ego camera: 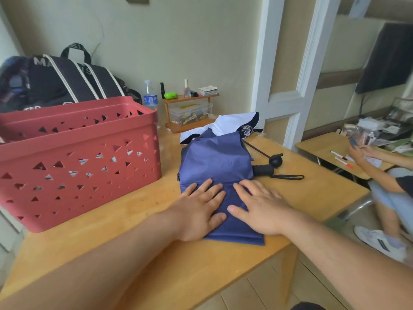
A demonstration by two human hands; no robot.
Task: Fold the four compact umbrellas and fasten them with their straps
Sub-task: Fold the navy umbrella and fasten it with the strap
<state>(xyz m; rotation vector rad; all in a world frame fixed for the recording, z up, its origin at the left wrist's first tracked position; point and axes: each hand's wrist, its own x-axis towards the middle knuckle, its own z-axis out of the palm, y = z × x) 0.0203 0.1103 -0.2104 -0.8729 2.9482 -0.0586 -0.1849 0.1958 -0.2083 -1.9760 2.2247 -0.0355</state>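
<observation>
A blue compact umbrella lies flattened on the wooden table, its canopy spread in folds toward me. My left hand and my right hand both press flat on its near end, fingers straight and spread. The black handle with its wrist loop sticks out to the right. Behind the blue umbrella lies a white umbrella with dark trim, loosely bunched, its thin shaft and round black handle pointing right.
A large red perforated basket stands on the left of the table, a black bag behind it. A water bottle and a small wooden shelf stand at the wall. A seated person is at the right by another table.
</observation>
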